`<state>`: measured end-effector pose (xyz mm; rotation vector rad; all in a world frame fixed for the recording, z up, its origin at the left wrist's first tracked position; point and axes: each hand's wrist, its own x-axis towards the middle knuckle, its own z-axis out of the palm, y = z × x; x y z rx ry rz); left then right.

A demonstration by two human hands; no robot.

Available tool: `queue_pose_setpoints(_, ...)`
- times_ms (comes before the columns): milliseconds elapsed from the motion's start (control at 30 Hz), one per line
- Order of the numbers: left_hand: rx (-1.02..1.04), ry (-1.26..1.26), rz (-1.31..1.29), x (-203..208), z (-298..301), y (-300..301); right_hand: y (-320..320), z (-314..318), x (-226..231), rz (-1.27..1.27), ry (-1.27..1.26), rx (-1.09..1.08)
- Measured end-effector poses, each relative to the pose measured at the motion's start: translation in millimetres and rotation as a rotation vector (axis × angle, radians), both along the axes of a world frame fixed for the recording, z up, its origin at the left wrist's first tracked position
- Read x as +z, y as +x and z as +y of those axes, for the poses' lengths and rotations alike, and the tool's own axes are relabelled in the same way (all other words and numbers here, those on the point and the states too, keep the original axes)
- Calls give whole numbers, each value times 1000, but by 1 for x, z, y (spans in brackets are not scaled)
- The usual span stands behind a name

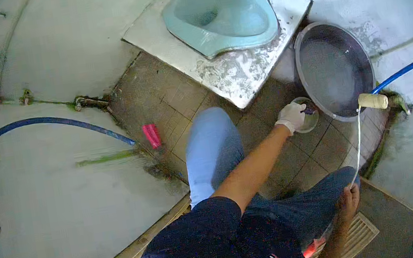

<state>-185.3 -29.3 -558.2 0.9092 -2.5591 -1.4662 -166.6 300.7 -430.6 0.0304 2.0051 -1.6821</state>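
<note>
My left hand (293,116), in a white glove, reaches across to the right over the tiled floor. Its fingers are closed on a small dark object (309,109) whose kind I cannot make out. Right beside the fingers is a clear round bowl (309,123) on the tiles, partly covered by that hand. My bare right hand (349,198) grips the thin white handle of a paint roller (373,101) near my right knee. The roller's cream sleeve points up and away, in front of the rim of a large grey basin (303,74).
A pale blue squat toilet (221,14) is set in a raised white slab (241,78) ahead. Blue hoses (55,119) hang at both sides. A pink object (152,135) lies left of my knee. A slatted grate (359,237) is at the lower right. Stained walls close around.
</note>
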Motion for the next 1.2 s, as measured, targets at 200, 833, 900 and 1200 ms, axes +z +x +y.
queue_pose_setpoints(200, 122, -182, -36, -5, 17, 7, 4, 12, -1, -73, -85, -58)
queue_pose_setpoints(833, 112, -113, 0, -55, 69, -13, 13, -3, 18, 87, 110, -61)
queue_pose_setpoints(900, 128, 45, -79, -61, 69, -19, 16, -3, 22, -24, 22, -97)
queue_pose_setpoints(1200, 174, 73, -174, -40, 68, 1, 18, -2, 16, 38, 11, -63)
